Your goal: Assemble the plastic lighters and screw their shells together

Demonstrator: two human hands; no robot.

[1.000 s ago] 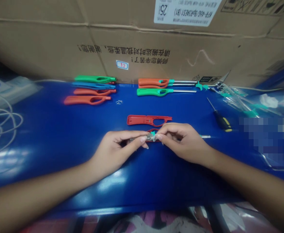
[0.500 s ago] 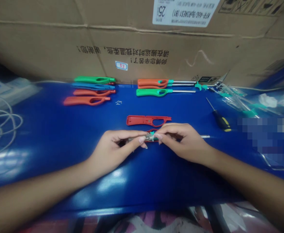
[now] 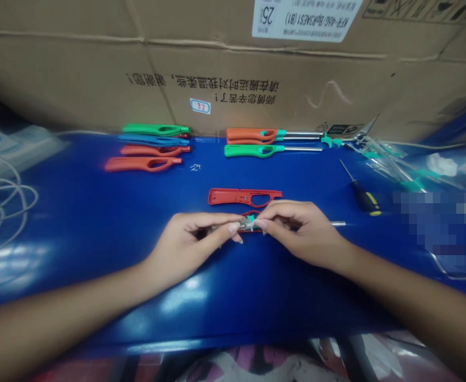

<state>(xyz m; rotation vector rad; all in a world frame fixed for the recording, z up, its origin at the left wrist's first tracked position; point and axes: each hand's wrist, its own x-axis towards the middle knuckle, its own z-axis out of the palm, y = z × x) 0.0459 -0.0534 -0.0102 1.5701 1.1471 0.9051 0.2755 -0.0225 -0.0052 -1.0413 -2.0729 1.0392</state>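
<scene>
My left hand [image 3: 191, 236] is closed, thumb against fingers, on a small clear lighter tank [image 3: 244, 225] with a whitish end. My right hand [image 3: 296, 225] pinches that whitish end, so both hands meet at the part. Just beneath them lies a red lighter handle half [image 3: 252, 213] with a green trigger piece [image 3: 250, 218] in it, mostly covered by my fingers. A metal tube [image 3: 338, 224] sticks out to the right from behind my right hand. Beyond the hands, a second red handle half [image 3: 225, 197] rests with its inner side up.
Handle shells [image 3: 145, 164] in several colours lie back left, near small screws [image 3: 195, 167]. Assembled lighters [image 3: 251, 151] with metal tubes lie at the back centre. A screwdriver [image 3: 363, 198] and a pile of tubes [image 3: 396, 164] are right. A cardboard box [image 3: 97, 69] stands behind; a white cable [image 3: 18, 183] coils left.
</scene>
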